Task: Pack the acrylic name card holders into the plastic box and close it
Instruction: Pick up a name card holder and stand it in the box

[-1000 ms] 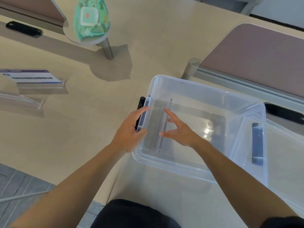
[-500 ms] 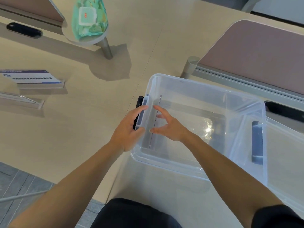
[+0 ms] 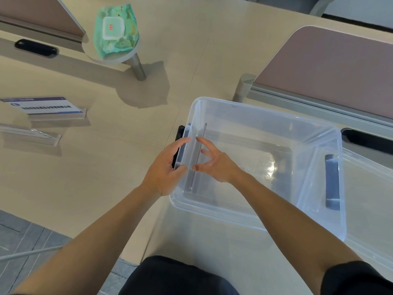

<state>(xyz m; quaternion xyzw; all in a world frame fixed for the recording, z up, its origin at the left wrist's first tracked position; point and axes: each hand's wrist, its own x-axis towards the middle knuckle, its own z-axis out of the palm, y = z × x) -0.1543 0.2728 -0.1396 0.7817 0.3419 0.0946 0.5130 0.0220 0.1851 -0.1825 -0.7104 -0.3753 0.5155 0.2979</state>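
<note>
A clear plastic box (image 3: 265,113) stands open on the beige table in front of me. Inside it, a clear acrylic name card holder (image 3: 192,181) stands on edge close to the left wall. My right hand (image 3: 217,165) reaches into the box, with index finger and thumb on the holder's upper edge. My left hand (image 3: 163,169) grips the box's left wall by its dark handle. Two more holders lie on the table at far left: one with a blue and white card (image 3: 47,106), and an empty clear one (image 3: 29,135) in front of it.
A clear lid (image 3: 370,188) lies against the box's right side. A green pack of wet wipes (image 3: 116,28) rests on a small round shelf on a post. Pink desk dividers stand at the back left and back right. The table's front edge runs under my left forearm.
My right hand has shifted the upright holder leftward inside the box, up close to the left wall. My left hand has kept its grip on that wall.
</note>
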